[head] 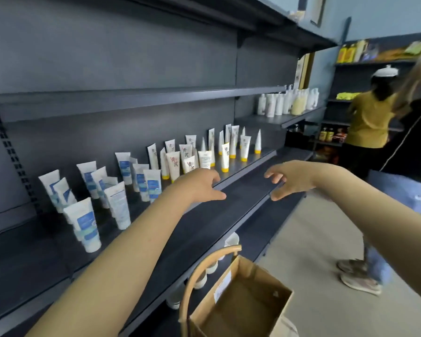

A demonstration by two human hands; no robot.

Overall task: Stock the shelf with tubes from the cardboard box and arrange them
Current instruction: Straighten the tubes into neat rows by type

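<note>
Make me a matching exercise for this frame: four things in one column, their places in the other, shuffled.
Things:
1. blue-label tubes
2. yellow-capped tubes
3. cardboard box
4. white bottles

Places:
A. on a higher shelf, further right
B. low in the view, top open
C. left part of the tube shelf
D. middle to right part of the tube shelf

Pairs: 1-C, 2-D, 3-B, 4-A

both hands empty over shelf (248, 171) edge — tubes (122, 183) upright behind, cardboard box (241, 300) below
</note>
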